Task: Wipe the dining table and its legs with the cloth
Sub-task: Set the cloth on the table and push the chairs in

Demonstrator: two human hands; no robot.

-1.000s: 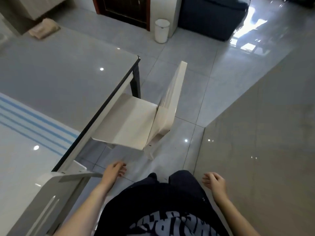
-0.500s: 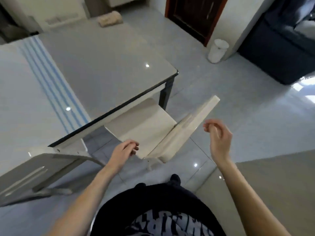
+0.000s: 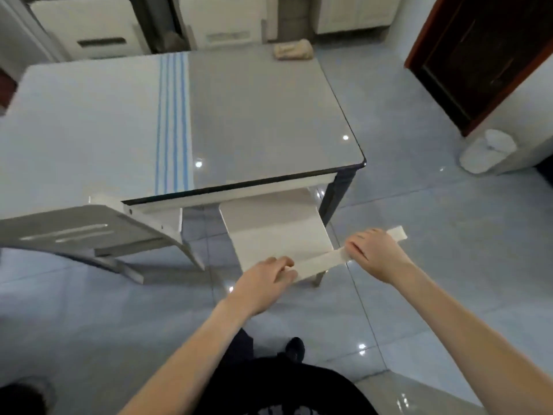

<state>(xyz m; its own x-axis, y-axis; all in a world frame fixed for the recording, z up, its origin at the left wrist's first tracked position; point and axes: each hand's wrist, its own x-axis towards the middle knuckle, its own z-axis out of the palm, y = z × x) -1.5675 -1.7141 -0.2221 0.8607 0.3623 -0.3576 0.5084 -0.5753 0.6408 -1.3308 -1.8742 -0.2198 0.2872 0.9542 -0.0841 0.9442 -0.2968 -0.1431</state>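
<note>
The chair (image 3: 270,232) back is gripped by 2 hands — left hand (image 3: 267,280), right hand (image 3: 377,253) — seemingly to clear the table (image 3: 254,115); the cloth (image 3: 292,49), at its far edge, must be fetched next

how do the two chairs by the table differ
The left hand and right hand hold the right chair by its backrest; the left chair is untouched. The right chair's seat shows plainly; the left chair shows mainly its slotted back. Both are pale and stand by the table.

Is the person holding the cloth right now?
No, the left hand and right hand grip the chair's backrest; the cloth lies on the table's far corner.
</note>
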